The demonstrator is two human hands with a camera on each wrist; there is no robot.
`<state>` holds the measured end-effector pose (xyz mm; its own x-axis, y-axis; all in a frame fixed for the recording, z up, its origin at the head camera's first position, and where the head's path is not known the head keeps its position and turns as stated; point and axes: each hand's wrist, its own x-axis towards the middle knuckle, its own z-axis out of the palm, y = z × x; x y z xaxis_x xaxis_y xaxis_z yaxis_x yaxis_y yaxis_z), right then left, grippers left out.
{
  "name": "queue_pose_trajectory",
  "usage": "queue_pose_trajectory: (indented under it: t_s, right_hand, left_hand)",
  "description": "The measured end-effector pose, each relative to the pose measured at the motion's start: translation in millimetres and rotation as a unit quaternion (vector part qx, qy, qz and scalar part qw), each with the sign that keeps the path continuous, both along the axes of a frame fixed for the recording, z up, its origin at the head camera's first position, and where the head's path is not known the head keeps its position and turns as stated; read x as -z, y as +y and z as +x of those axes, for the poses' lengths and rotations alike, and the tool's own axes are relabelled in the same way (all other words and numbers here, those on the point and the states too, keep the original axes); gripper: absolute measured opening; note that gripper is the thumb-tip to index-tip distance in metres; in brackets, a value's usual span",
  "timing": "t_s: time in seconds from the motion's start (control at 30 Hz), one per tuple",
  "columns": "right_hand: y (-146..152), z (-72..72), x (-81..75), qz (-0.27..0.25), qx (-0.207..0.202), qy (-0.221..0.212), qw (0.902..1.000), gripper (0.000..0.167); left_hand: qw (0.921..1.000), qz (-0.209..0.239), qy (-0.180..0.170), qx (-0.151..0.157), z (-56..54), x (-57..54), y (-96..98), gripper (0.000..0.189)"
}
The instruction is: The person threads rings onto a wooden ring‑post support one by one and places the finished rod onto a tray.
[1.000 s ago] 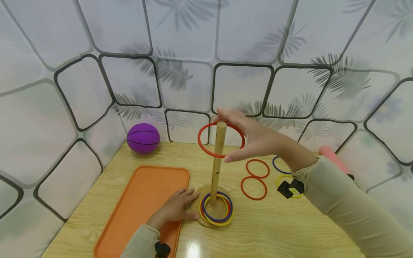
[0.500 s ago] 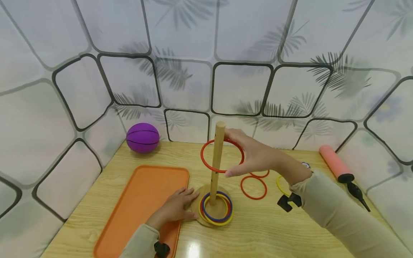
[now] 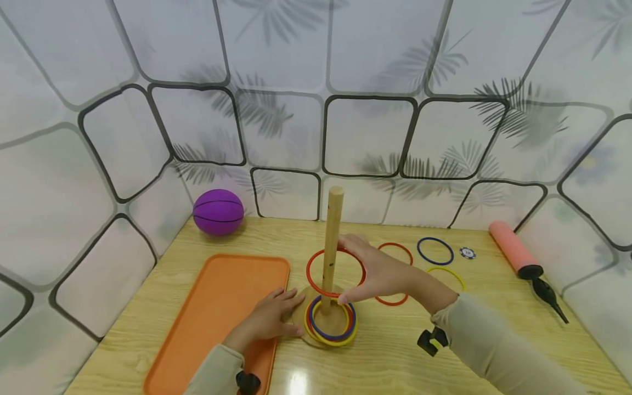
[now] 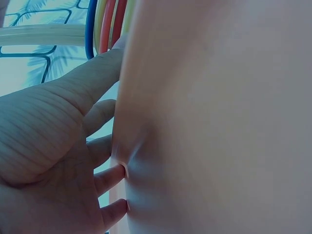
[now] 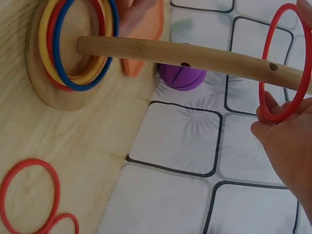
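My right hand pinches a red ring between its thumb and fingers. The ring encircles an upright wooden peg below its middle, above the base. Around the foot of the peg lie stacked yellow, red and blue rings on a round wooden base. My left hand has its fingers spread at the left edge of that base, over the rim of an orange tray. In the left wrist view, the fingertips of the left hand meet a broad pale surface.
Right of the stand lie two red rings, a blue ring, a yellow ring and a poker chip. A pink hand pump lies at the far right. A purple ball sits at the back left.
My right hand has lowered the red ring along the peg, from near the top to below the middle. The left hand stays in place.
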<state>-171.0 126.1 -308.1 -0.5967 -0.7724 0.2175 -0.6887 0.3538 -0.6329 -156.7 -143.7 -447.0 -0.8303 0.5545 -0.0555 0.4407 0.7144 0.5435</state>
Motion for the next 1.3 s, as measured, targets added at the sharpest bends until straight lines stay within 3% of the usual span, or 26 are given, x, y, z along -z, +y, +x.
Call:
queue_pose_trajectory:
  t_s: [0.4, 0.83, 1.1, 1.3]
  right_hand:
    - [2.6, 8.2, 58.6, -0.016, 0.012, -0.046, 0.9987, 0.107]
    - [4.3, 15.9, 111.2, -0.008, 0.067, -0.066, 0.9955, 0.113]
    - [2.3, 14.9, 135.1, 0.011, 0.078, -0.046, 0.9958, 0.110]
    - [1.3, 16.1, 141.7, 0.004, 0.076, -0.041, 0.9962, 0.110]
  left_hand:
    - [1.0000, 0.003, 0.000, -0.001, -0.2, 1.5, 0.1, 0.076]
    - [1.0000, 0.001, 0.002, -0.003, -0.5, 0.8, 0.9, 0.075]
    - [1.0000, 0.003, -0.001, -0.003, -0.1, 0.9, 0.9, 0.076]
    - [1.0000, 0.000, 0.002, -0.003, -1.2, 2.3, 0.7, 0.076]
